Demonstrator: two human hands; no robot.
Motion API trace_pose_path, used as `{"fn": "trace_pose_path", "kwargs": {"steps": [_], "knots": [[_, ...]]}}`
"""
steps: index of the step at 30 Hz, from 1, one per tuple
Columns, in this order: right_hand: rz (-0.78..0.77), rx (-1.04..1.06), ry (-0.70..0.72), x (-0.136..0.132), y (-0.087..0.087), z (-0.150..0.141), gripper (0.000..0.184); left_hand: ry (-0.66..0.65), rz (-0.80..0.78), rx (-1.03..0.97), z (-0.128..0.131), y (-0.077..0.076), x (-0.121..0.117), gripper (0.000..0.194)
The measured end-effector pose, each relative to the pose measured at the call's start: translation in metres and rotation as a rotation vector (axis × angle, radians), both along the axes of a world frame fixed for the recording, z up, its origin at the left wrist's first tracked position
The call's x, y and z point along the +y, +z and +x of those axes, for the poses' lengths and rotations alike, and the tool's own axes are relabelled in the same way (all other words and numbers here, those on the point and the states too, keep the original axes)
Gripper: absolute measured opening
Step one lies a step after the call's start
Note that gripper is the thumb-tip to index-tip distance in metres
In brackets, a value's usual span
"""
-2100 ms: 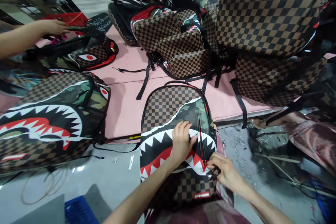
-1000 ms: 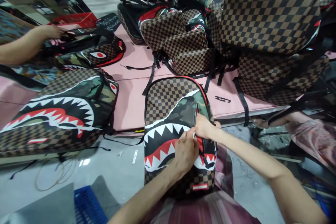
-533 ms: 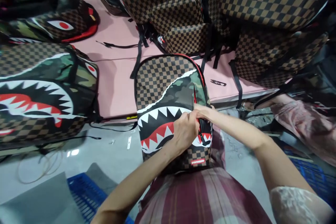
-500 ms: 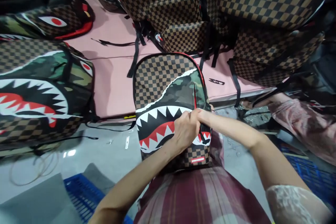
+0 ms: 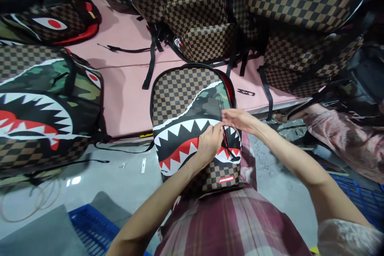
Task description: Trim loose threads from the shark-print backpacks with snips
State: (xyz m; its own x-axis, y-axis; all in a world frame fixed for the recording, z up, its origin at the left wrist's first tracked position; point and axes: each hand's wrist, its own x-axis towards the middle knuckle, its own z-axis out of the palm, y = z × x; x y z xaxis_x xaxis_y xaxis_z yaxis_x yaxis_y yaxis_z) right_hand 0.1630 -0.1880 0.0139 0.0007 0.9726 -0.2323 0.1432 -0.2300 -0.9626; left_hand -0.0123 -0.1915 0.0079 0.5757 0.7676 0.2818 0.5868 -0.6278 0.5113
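Observation:
A backpack (image 5: 183, 100) with brown check, camouflage and a shark-mouth print stands on my lap, its top leaning against the pink table (image 5: 129, 96). A vertical front zip with red lining runs down its right side. My left hand (image 5: 210, 144) rests curled on the shark teeth beside that zip, fingertips pinched at its edge. My right hand (image 5: 238, 119) reaches in from the right, fingers fairly straight and together, touching the zip's upper part. What either hand grips is too small to see.
A second shark-print backpack (image 5: 42, 104) lies at the left and another (image 5: 51, 26) behind it. A pile of checkered backpacks (image 5: 264, 12) fills the back and right. A blue crate (image 5: 90, 228) sits on the grey floor at lower left. Another person's clothed leg (image 5: 345, 140) is at the right.
The view tilted down and the co-worker's arm left the frame. My right hand moved from the bag's lower right up along the zip; my left hand stayed on the shark mouth.

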Motion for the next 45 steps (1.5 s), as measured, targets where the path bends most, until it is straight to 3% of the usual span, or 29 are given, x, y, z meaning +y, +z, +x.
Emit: {"fn": "trace_pose_path", "kwargs": {"steps": [2, 6, 8, 11, 17, 21, 25, 29, 31, 33, 35, 37, 39, 42, 45], "knots": [[0.013, -0.167, 0.056, -0.029, 0.005, 0.008, 0.034, -0.083, 0.029, -0.032, -0.013, -0.007, -0.017, 0.023], [0.107, -0.656, 0.258, -0.089, 0.002, 0.001, 0.050, -0.587, 0.074, -0.061, -0.030, -0.024, -0.067, 0.019], [0.131, -0.801, 0.313, -0.102, -0.003, -0.008, 0.041, -0.730, 0.035, -0.015, -0.031, -0.030, -0.085, 0.022], [0.151, -0.939, 0.359, -0.101, -0.008, -0.017, 0.024, -0.787, -0.055, 0.062, -0.028, -0.033, -0.091, 0.030], [0.241, -1.012, 0.420, -0.088, -0.007, -0.012, 0.012, -0.798, -0.161, 0.068, -0.028, -0.038, -0.088, 0.032], [0.377, -1.020, 0.407, -0.048, -0.002, 0.003, 0.011, -0.786, -0.168, 0.092, -0.027, -0.047, -0.093, 0.036], [0.427, -1.060, 0.121, 0.033, 0.014, 0.027, 0.010, -0.815, -0.252, 0.135, -0.021, -0.050, -0.090, 0.036], [0.463, -0.831, 0.069, 0.102, 0.022, 0.053, 0.014, -0.801, -0.406, 0.120, -0.016, -0.046, -0.086, 0.031], [0.425, -0.769, -0.060, 0.118, 0.014, 0.072, 0.025, -0.755, -0.454, 0.029, -0.022, -0.042, -0.079, 0.029], [0.310, -0.848, -0.238, 0.124, -0.002, 0.096, 0.034, -0.610, -0.411, -0.087, -0.036, -0.035, -0.061, 0.028], [0.174, -0.970, -0.299, 0.121, -0.024, 0.117, 0.035, -0.339, -0.293, -0.165, -0.055, -0.022, -0.025, 0.029], [0.116, -1.005, -0.280, 0.114, -0.049, 0.129, 0.033, -0.005, -0.178, -0.187, -0.071, -0.003, 0.027, 0.030], [0.089, -1.002, -0.260, 0.107, -0.072, 0.132, 0.032, 0.219, -0.011, -0.153, -0.079, 0.018, 0.088, 0.027], [0.068, -0.969, -0.257, 0.102, -0.095, 0.129, 0.029, 0.337, 0.109, -0.020, -0.069, 0.041, 0.174, 0.034], [0.037, -0.896, -0.290, 0.099, -0.105, 0.132, 0.022, 0.378, 0.034, 0.136, -0.044, 0.046, 0.228, 0.047]]}}
